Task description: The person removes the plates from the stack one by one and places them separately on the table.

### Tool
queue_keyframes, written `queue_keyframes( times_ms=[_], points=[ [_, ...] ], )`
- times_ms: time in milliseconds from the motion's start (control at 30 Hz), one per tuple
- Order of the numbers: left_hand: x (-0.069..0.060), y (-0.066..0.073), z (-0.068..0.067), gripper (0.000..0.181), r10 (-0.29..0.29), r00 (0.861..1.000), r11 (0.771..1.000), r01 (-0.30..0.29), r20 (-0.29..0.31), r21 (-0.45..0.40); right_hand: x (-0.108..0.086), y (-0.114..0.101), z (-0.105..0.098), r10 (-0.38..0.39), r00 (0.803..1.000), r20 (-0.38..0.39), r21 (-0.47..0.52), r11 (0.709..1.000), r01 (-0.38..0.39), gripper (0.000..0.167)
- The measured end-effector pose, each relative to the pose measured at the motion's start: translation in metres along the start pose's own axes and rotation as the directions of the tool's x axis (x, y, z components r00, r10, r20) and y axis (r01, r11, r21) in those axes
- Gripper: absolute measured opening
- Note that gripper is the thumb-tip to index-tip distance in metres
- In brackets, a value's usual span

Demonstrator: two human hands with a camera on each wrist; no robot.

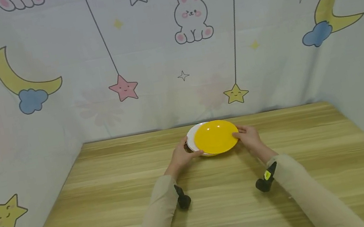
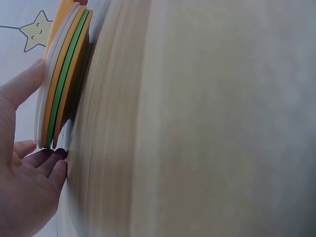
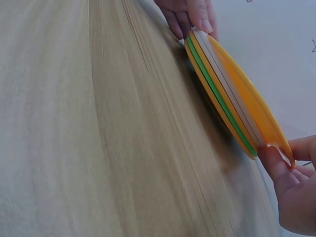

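A yellow plate (image 1: 216,136) lies tilted over white plates (image 1: 191,138), shifted right of them in the head view. Its near-right edge stands apart from the stack in the right wrist view, where my right hand (image 3: 301,187) pinches that rim between thumb and fingers. Beneath the white plates, the left wrist view has an orange-yellow plate, a green plate (image 2: 63,81) and another yellow one, edges close together. My left hand (image 1: 182,155) holds the stack's left side, thumb at the rim and fingers curled below. What lies under the stack's middle is hidden.
The stack is near the far edge of a wood-grain table (image 1: 221,212). Behind and beside the table hangs a pale curtain (image 1: 156,53) with printed stars, moons and a rabbit. Dark devices are strapped at both wrists.
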State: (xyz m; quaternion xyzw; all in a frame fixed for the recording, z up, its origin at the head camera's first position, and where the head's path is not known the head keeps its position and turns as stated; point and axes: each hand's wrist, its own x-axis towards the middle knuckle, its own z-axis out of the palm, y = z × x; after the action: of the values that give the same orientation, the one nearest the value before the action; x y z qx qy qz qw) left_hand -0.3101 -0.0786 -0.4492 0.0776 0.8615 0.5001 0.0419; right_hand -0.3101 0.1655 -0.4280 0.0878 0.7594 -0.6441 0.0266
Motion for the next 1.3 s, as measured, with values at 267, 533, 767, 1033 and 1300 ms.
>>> queue_keyframes(
  times_ms=[267, 533, 767, 1033, 1300],
  points=[
    [0.000, 0.000, -0.001, 0.090, -0.006, 1.000, 1.000, 0.006, -0.005, -0.022, -0.001, 0.001, -0.003, 0.016, 0.999, 0.028, 0.040, 0.999, -0.017, 0.049],
    [0.001, 0.000, -0.001, 0.090, -0.009, 1.000, 1.000, 0.009, -0.008, -0.029, -0.001, 0.004, -0.007, 0.017, 0.998, 0.057, 0.062, 0.998, -0.021, 0.046],
    [0.001, -0.001, 0.000, 0.091, -0.020, 1.000, 1.000, 0.020, -0.004, -0.024, -0.005, 0.004, -0.009, 0.046, 0.996, 0.080, 0.087, 0.995, -0.053, 0.048],
    [0.002, -0.002, 0.000, 0.091, -0.019, 1.000, 0.999, 0.019, 0.001, -0.038, -0.013, 0.001, -0.005, 0.109, 0.992, 0.069, 0.175, 0.977, -0.119, 0.049],
    [0.003, -0.001, 0.001, 0.092, -0.015, 1.000, 0.999, 0.015, 0.004, -0.037, -0.020, 0.002, -0.002, 0.120, 0.993, 0.011, 0.263, 0.957, -0.118, 0.050]
  ],
)
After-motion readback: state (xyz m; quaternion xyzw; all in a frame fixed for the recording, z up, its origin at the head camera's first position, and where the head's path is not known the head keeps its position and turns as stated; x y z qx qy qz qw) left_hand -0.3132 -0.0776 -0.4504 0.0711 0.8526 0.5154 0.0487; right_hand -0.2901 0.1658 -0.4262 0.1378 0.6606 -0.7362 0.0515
